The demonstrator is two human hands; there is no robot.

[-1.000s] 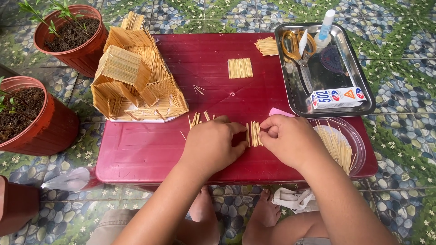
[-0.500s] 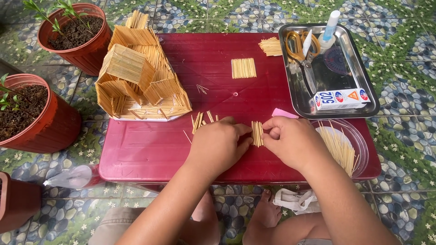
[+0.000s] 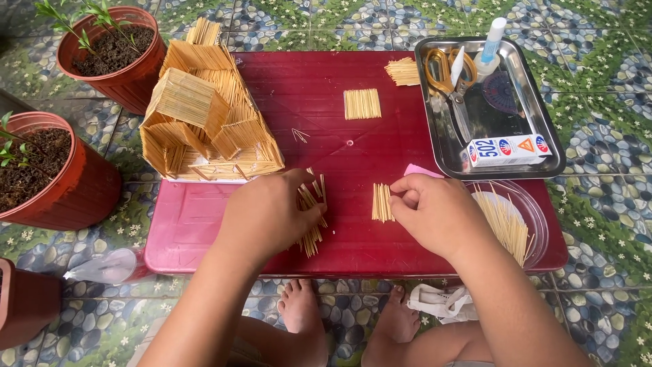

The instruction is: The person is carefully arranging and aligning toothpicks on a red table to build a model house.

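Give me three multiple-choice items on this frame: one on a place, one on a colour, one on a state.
1. Where do the scissors lie?
A. in the metal tray
B. on the red table
C. in a plant pot

2. What colour are the scissor handles?
A. blue
B. yellow-orange
C. black

3. What is the right hand doing?
A. resting flat on the tiled floor
B. gripping the glue bottle
C. touching a small row of sticks with its fingers

Answers:
1 A, the scissors sit inside the tray beside the glue bottle.
2 B, both loops are yellow-orange.
3 C, the fingertips meet the row's edge on the table, while the left hand covers loose sticks.
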